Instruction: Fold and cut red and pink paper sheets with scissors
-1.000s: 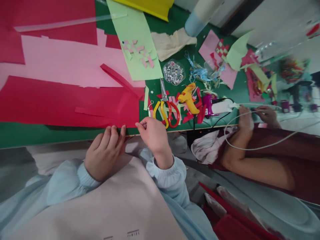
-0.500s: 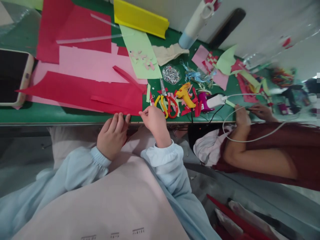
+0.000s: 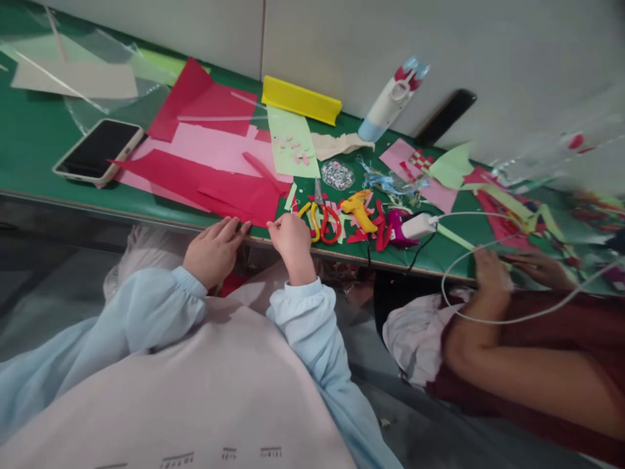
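Observation:
My right hand (image 3: 291, 242) pinches the near right corner of a sheet of red paper (image 3: 180, 182) between thumb and fingertips. Along the same near edge, the fingers of my left hand (image 3: 212, 251) lie stretched out, with their tips on the paper. A narrow red strip (image 3: 222, 198) and a folded red piece (image 3: 263, 170) rest on that sheet. Pink paper (image 3: 205, 146) shows beneath it. Just beyond my right hand are scissors (image 3: 323, 221) with yellow and red handles, lying among small red, pink and green scraps.
A phone (image 3: 100, 151) lies left of the paper. To the right are a yellow glue gun (image 3: 359, 210), a dish of small beads (image 3: 338, 174) and a white plug (image 3: 417, 226) with a looping cable. A co-worker's hands (image 3: 493, 273) are at the table edge, further right.
The view has shifted, bringing more of the table's left side and the wall into sight. Both my hands keep nearly the same place at the red paper's near edge.

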{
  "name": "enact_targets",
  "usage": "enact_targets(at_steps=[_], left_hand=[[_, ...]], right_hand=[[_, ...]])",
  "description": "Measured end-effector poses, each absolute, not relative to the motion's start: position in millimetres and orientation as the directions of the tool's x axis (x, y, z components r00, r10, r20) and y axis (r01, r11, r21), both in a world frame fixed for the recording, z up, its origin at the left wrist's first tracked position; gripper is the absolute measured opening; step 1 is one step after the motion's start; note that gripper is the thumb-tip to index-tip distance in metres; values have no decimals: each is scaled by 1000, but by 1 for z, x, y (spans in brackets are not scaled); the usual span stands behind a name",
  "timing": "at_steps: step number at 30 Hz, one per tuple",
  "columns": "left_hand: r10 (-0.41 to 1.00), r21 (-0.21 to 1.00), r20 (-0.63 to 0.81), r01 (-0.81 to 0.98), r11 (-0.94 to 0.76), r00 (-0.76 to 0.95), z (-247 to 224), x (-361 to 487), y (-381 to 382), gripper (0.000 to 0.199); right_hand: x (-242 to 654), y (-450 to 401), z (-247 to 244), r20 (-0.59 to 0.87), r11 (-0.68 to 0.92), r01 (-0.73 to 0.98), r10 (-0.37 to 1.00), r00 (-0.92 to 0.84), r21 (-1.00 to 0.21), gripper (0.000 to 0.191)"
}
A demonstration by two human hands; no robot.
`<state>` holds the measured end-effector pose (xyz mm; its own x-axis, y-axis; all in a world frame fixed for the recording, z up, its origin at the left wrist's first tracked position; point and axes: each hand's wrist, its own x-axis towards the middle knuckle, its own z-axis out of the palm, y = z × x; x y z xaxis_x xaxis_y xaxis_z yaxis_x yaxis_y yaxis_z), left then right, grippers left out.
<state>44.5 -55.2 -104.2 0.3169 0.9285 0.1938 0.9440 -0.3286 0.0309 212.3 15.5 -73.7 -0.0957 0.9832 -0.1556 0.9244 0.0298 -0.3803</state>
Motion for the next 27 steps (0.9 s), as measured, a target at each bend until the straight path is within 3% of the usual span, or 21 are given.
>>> enact_targets(at_steps=[9,27], left_hand=[[929,25,174,941,-336,327,-96,40,-52,57],[820,48,275,845,-533,502,-115,23,-43,53]], right_hand=[[212,12,-71,-171,-8,912,983,-68,-410,27],[207,17,-82,-162,-139,892,984,76,-429,22]])
